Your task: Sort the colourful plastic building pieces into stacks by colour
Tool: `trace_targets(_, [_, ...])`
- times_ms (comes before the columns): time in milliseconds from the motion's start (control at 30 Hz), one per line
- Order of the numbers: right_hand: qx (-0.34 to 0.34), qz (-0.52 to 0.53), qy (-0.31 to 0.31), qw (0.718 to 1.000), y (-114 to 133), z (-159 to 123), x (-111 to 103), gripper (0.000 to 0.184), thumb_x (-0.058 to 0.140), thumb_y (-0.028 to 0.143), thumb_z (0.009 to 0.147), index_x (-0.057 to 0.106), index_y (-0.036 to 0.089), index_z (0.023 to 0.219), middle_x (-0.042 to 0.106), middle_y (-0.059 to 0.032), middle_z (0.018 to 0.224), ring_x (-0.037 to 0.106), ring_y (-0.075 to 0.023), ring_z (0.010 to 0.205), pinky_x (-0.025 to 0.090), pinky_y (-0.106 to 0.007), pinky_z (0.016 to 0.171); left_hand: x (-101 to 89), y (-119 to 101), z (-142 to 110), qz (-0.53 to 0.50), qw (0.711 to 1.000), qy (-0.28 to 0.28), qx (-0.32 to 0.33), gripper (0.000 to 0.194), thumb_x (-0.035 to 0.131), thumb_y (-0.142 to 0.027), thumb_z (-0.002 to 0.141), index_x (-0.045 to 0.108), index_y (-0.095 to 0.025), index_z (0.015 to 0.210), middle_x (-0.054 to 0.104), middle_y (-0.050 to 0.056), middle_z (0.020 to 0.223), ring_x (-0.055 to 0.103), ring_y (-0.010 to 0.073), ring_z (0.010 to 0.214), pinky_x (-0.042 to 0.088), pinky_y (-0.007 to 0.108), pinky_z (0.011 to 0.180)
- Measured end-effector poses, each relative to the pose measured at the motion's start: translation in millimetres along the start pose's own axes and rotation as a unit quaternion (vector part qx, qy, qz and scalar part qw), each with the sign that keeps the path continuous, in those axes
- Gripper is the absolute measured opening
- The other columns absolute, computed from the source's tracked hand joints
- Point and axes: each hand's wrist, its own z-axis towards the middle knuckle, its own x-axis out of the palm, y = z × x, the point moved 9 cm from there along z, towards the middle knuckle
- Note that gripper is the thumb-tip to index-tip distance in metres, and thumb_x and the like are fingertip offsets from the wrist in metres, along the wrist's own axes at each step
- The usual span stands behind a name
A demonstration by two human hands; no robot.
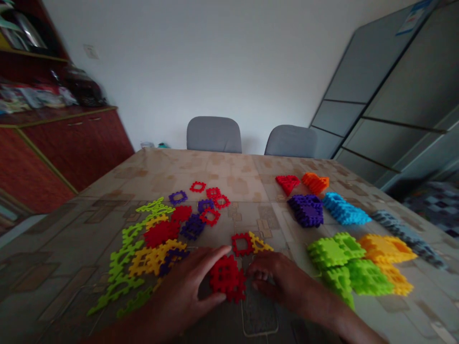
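a person's left hand [182, 291] and right hand [281, 282] rest on either side of a red interlocking plastic stack [226, 278] at the near middle of the table, both half-curled, with fingers against the stack's left and right sides; whether either hand grips it cannot be told. just beyond the stack, one red square plastic frame [241, 244] touches one yellow plastic piece [258, 243]. to the left lies a loose spread of four small red square frames [210, 216], two purple square frames [178, 197], one purple plastic cluster [192, 227], two solid red plastic clusters [161, 233], a long lime-green plastic chain [122, 258] and yellow plastic pieces [158, 253] too overlapped to count. to the right sit a red stack [287, 184], an orange stack [314, 182], a purple stack [305, 210], a sky-blue stack [346, 209], a grey-blue row [405, 234], about three lime-green stacks [335, 251] and two yellow stacks [385, 248]. all lie on a beige patterned tablecloth [222, 172]. at the far edge stand two grey chairs [214, 134], with a dark red wooden cabinet [79, 153] to the left and grey panelled wardrobe doors [387, 95] to the right.
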Motion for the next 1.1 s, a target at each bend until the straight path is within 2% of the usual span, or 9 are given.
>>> trace_targets(167, [0.008, 0.008, -0.015, 1.0, -6.3, 0.0, -0.6, 0.017, 0.06, 0.01, 0.091, 0.074, 0.019, 0.094, 0.074, -0.0034, 0.091, 0.067, -0.018, 0.084, 0.048, -0.027, 0.075, 17.7, -23.0, 4.0, 0.023, 0.996, 0.081, 0.022, 0.077, 0.074, -0.017, 0.079, 0.046, -0.034, 0.15, 0.061, 0.004, 0.144, 0.056, 0.0273, 0.13, 0.043, 0.043, 0.113])
trace_targets(267, [0.002, 0.002, -0.024, 1.0, -8.1, 1.0, -2.6, 0.016, 0.059, 0.01, 0.09, 0.073, 0.018, 0.094, 0.073, -0.0033, 0.09, 0.066, -0.0178, 0.082, 0.048, -0.027, 0.074, 23.3, -26.4, 5.0, 0.023, 0.993, 0.115, 0.028, 0.075, 0.075, -0.019, 0.081, 0.047, -0.032, 0.15, 0.06, 0.004, 0.145, 0.055, 0.0272, 0.132, 0.042, 0.043, 0.114])
trace_targets(400, [0.004, -0.001, -0.022, 1.0, -8.3, 1.5, -1.7, 0.016, 0.059, 0.011, 0.091, 0.073, 0.018, 0.094, 0.073, -0.0038, 0.088, 0.067, -0.0185, 0.08, 0.049, -0.028, 0.073, 20.0, -21.2, 5.0, 0.018, 0.994, 0.109, 0.018, 0.08, 0.075, -0.017, 0.08, 0.044, -0.033, 0.152, 0.056, 0.004, 0.15, 0.051, 0.0279, 0.136, 0.039, 0.045, 0.116])
trace_targets(467, [0.009, 0.001, -0.034, 0.999, -7.7, 0.2, -3.5, 0.016, 0.062, 0.015, 0.091, 0.072, 0.019, 0.103, 0.074, -0.0057, 0.097, 0.068, -0.021, 0.088, 0.052, -0.031, 0.079, 17.4, -18.6, 4.6, 0.018, 0.994, 0.103, 0.013, 0.084, 0.078, -0.019, 0.078, 0.043, -0.032, 0.153, 0.053, 0.005, 0.152, 0.049, 0.0292, 0.138, 0.038, 0.046, 0.117])
trace_targets(567, [0.006, 0.012, -0.051, 0.999, 0.1, -2.4, -6.8, 0.036, 0.07, 0.027, 0.09, 0.067, 0.02, 0.125, 0.07, -0.0108, 0.125, 0.064, -0.027, 0.114, 0.05, -0.04, 0.099, 14.1, -12.5, 4.0, 0.023, 0.995, 0.097, -0.009, 0.084, 0.079, -0.021, 0.078, 0.044, -0.03, 0.153, 0.055, 0.007, 0.15, 0.05, 0.0301, 0.137, 0.039, 0.048, 0.116])
trace_targets(633, [0.017, 0.01, -0.038, 0.999, 7.3, -2.5, -3.0, 0.057, 0.074, 0.035, 0.086, 0.059, 0.018, 0.139, 0.059, -0.0148, 0.143, 0.052, -0.0316, 0.134, 0.043, -0.047, 0.111, 13.6, -8.6, 3.3, 0.028, 0.995, 0.096, -0.018, 0.083, 0.079, -0.022, 0.077, 0.044, -0.027, 0.152, 0.057, 0.008, 0.149, 0.051, 0.031, 0.136, 0.04, 0.048, 0.115])
trace_targets(767, [0.051, -0.006, 0.011, 0.999, 18.9, 3.2, 16.8, 0.098, 0.087, 0.038, 0.071, 0.042, 0.015, 0.155, 0.04, -0.0193, 0.16, 0.035, -0.0372, 0.148, 0.03, -0.052, 0.121, 16.8, -0.4, 1.8, 0.031, 0.995, 0.092, -0.015, 0.089, 0.079, -0.016, 0.072, 0.043, -0.023, 0.154, 0.057, 0.011, 0.149, 0.052, 0.0315, 0.135, 0.04, 0.048, 0.115])
trace_targets(967, [0.061, -0.053, 0.005, 0.997, 16.1, 17.1, 36.3, 0.104, 0.089, 0.033, 0.067, 0.039, 0.01, 0.156, 0.044, -0.0219, 0.156, 0.036, -0.0371, 0.147, 0.026, -0.05, 0.123, 18.0, 7.1, 6.2, 0.034, 0.997, 0.072, -0.019, 0.088, 0.078, -0.015, 0.072, 0.044, -0.025, 0.153, 0.061, 0.01, 0.144, 0.057, 0.03, 0.131, 0.043, 0.047, 0.112])
trace_targets(1100, [0.061, -0.07, 0.009, 0.996, 14.5, 20.5, 36.9, 0.096, 0.081, 0.025, 0.072, 0.038, 0.008, 0.156, 0.047, -0.0218, 0.155, 0.038, -0.0352, 0.146, 0.025, -0.049, 0.123, 14.9, 2.7, 7.5, 0.038, 0.997, 0.068, -0.029, 0.086, 0.081, -0.019, 0.073, 0.047, -0.026, 0.151, 0.061, 0.011, 0.145, 0.057, 0.0317, 0.131, 0.044, 0.047, 0.112])
